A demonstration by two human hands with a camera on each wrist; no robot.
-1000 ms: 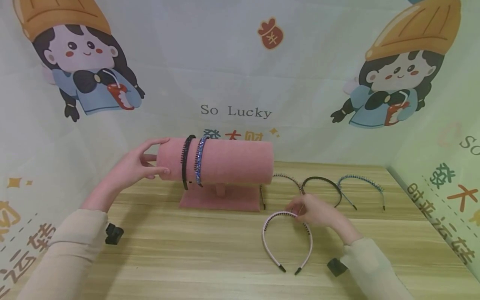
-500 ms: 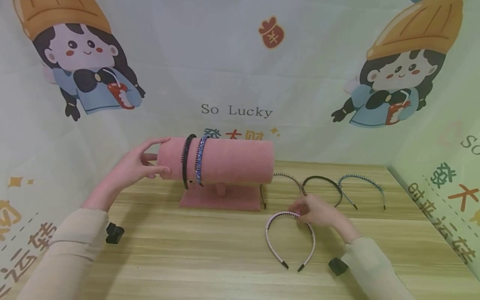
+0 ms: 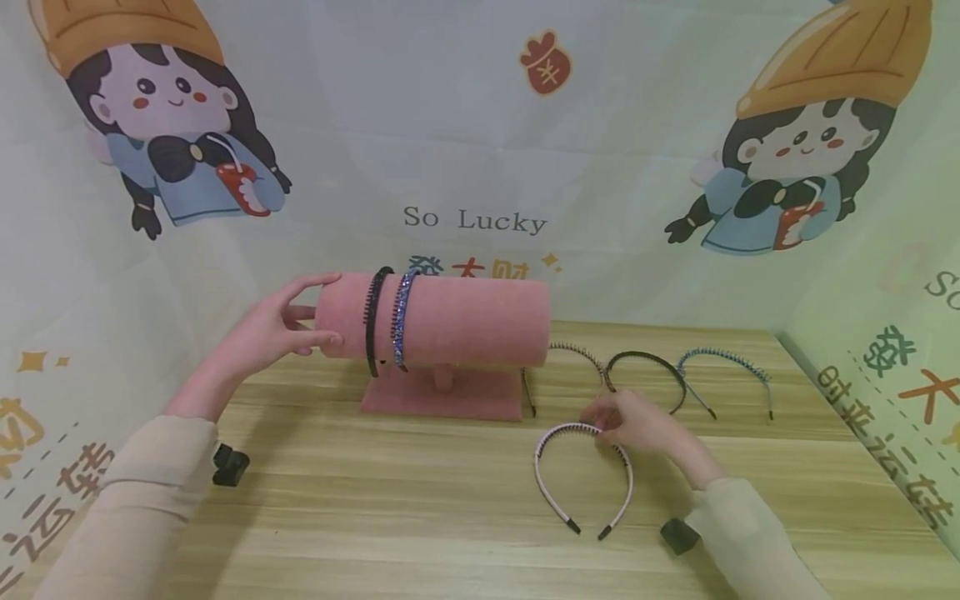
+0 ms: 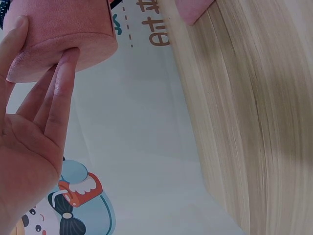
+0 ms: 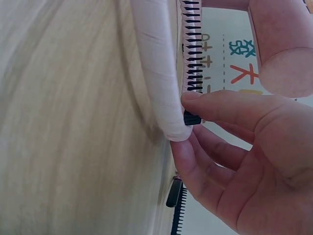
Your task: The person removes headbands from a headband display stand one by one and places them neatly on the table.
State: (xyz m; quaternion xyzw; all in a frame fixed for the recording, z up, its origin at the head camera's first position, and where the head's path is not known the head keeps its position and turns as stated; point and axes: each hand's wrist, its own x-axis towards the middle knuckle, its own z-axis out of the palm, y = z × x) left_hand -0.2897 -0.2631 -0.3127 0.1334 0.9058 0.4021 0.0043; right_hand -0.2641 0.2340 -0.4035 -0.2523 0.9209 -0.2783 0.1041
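Observation:
A pink velvety headband stand, its roller [image 3: 480, 321] lying level over a flat base [image 3: 487, 398], occupies the left middle. My left hand [image 3: 258, 337] grips the roller's left end, thumb in front and index finger on top; in the left wrist view other fingertips touch its end face [image 4: 90, 56]. A black toothed headband [image 3: 370, 325] and a glittery blue headband [image 3: 400, 323] are fitted over the roller. Between thumb and fingers, my right hand [image 3: 647, 425] pinches a pale pink headband [image 5: 156, 68] near its top, black-tipped ends toward me; black comb teeth line its inside.
Behind the right hand, a brownish headband [image 3: 581, 350], a dark headband [image 3: 647, 356] and a blue headband [image 3: 723, 357] sit in a row on the wooden table [image 3: 420, 517]. The roller partly covers the brownish one. Printed cloth walls [image 3: 465, 125] enclose the back and sides.
The pale pink headband has shifted slightly right and away from me in my right hand, mostly in the first half second. My left hand stays on the roller.

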